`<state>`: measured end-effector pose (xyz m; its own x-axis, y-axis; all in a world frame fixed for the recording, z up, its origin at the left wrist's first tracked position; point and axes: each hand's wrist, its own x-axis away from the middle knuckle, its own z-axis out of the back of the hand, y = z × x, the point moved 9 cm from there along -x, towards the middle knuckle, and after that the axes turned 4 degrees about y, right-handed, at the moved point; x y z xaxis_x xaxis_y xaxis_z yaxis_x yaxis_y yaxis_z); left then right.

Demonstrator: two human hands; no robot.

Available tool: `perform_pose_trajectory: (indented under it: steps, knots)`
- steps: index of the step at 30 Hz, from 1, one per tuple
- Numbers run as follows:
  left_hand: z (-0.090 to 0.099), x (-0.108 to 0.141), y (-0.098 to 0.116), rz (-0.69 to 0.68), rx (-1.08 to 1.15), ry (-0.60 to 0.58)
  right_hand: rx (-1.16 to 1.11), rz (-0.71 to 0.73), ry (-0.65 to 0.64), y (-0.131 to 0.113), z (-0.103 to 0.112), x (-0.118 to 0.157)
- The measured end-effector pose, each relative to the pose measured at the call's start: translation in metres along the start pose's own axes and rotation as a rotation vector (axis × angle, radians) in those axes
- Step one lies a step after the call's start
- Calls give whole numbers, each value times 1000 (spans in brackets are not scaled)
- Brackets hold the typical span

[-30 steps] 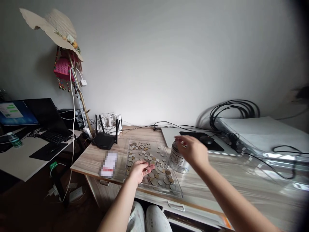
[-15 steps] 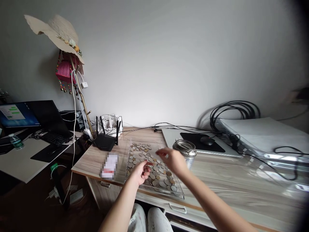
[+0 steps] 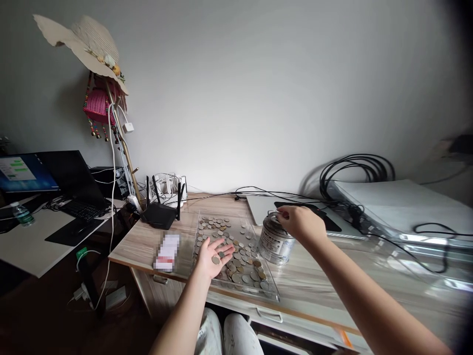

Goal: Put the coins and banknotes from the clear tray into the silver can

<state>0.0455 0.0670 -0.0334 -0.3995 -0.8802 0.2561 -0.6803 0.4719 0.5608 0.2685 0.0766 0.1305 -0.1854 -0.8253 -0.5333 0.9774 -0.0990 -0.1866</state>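
Palm up and open, my left hand [image 3: 213,255] is over the tray with its fingers spread. A silvery coin [image 3: 215,260] and a darker coin [image 3: 221,254] lie on it. My right hand [image 3: 301,223] is closed in a pinch at the lid of a round metal tin [image 3: 276,246]. Whatever is between its fingertips is hidden, as is part of the lid. Many loose coins [image 3: 246,278], silvery and some brassy, are spread over a clear plastic tray [image 3: 278,296] left of the tin.
A black router [image 3: 160,216] and a blurred paper [image 3: 168,252] are on the desk's left side. Behind the tin are a laptop [image 3: 254,207] and black mouse pad [image 3: 332,224]. Coiled black cable [image 3: 356,167] leans on the wall, beside a large flat clear-sided case [image 3: 402,202].
My right hand has moved right, from over the tray to the tin's lid. My left hand has unfolded its curled fingers, showing the coins on its palm. The view has shifted slightly.
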Motion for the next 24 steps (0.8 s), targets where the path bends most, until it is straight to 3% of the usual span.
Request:
perform_pose_trajectory:
  steps: [3, 7, 9, 12, 14, 17, 21, 24]
  knots:
    - [-1, -1, -2, 5, -2, -21, -119, 175, 89, -49, 6, 30]
    - [1, -2, -2, 11, -24, 34, -336, 528, -195, -129, -30, 90]
    - [6, -2, -2, 20, -39, 92, -352, 603, -267, -149, -46, 111]
    - [9, -3, -4, 40, -34, 109, -315, 589, -270, -154, -59, 121]
    - [7, -3, -7, 59, -24, 72, -307, 593, -250, -152, -57, 119]
    - [1, -2, -7, 58, -13, -13, -364, 511, -155, -129, -34, 96]
    - [-1, -2, -5, 43, -38, -44, -382, 175, 23, -54, 3, 36]
    - [1, -3, -5, 53, -59, -31, -187, -54, -47, -1, 2, 2]
